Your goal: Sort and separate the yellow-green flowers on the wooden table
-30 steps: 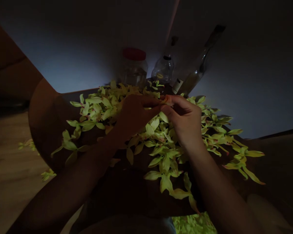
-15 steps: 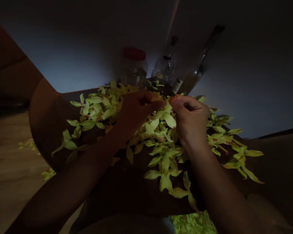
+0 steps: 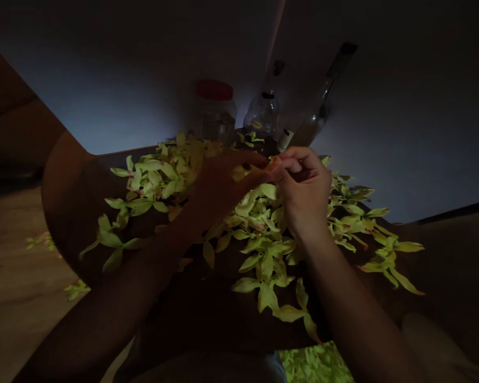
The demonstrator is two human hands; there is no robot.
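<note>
Yellow-green flowers (image 3: 267, 260) with pointed petals lie in a loose heap over the dark round table (image 3: 67, 213). Above the middle of the heap, my left hand (image 3: 227, 178) is in shadow, thumb and fingertips pinched round a small yellowish flower piece. Fingertips of my right hand (image 3: 305, 186) meet those of the left, closed on a small orange-yellow piece. Whether both hands hold the same piece is too dim to tell.
Behind the heap stand a jar with a red lid (image 3: 215, 109), a clear round bottle (image 3: 262, 114) and a tall bottle (image 3: 313, 119), near the walls. More flowers (image 3: 317, 364) lie below the table's front edge, and some on the wooden floor (image 3: 16, 266) at left.
My hands have come together, the left fingertips now touching the right ones. The whole view has shifted slightly, so the table and bottles appear a little further left.
</note>
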